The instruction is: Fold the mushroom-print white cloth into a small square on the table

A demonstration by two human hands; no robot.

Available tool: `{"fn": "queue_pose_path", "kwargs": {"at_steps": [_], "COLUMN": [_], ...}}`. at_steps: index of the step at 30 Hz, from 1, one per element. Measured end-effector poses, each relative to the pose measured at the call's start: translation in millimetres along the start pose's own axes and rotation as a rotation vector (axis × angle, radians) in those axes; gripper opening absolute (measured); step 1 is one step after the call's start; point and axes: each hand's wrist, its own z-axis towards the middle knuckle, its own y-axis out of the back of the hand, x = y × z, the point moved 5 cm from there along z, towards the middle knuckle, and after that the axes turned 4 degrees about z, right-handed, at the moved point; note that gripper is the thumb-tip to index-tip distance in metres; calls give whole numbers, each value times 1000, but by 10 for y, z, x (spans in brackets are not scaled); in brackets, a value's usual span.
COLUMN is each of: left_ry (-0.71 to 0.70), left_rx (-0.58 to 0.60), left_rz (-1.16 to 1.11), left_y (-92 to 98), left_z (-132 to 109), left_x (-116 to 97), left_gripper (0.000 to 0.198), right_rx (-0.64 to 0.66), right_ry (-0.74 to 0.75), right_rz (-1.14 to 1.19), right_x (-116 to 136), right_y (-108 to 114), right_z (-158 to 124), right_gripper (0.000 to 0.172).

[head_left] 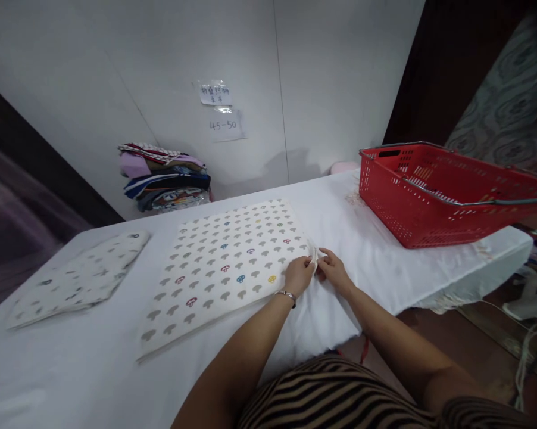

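A white cloth piece with a mushroom print (233, 262), folded flat into a rectangle, lies before me on the table. Both my hands are at its right edge, near the front corner. My left hand (299, 275), with a bracelet on the wrist, pinches the cloth's edge. Just right of it, my right hand (333, 271) has its fingers closed on the same gathered bit of edge. That bit is lifted slightly and creased between the fingertips. On the left, apart from my hands, lies another folded white cloth (78, 277) with small dark prints.
A red plastic basket (393, 208) with metal handles stands at the table's right end. A stack of folded fabrics (165, 179) sits by the wall at the back left. Paper notes (226, 125) are taped to the wall. A white cloth covers the table (94, 381).
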Motion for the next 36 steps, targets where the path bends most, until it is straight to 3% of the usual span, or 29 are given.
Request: {"fn": "queue_pose_path", "kwargs": {"at_steps": [9,16,29,36], "left_ry": [-23,-61,42,67], "left_rx": [-43,-21,35,-8], "left_rz": [37,66,-29,37], "left_y": [87,47,60,138], "left_z": [-19,-16,5,-12], "left_x": [-33,-73,-49,-94], "left_gripper": [23,23,20,20], "right_rx": [-5,-1,14,35], "right_ry": [23,40,127,99], "right_rz": [13,-7,-5,-17], "right_x": [7,25,-45,-79], "right_y": [6,-4,-6,-19], "right_z": [-21,-25,20,30], "right_gripper": [65,65,62,65]}}
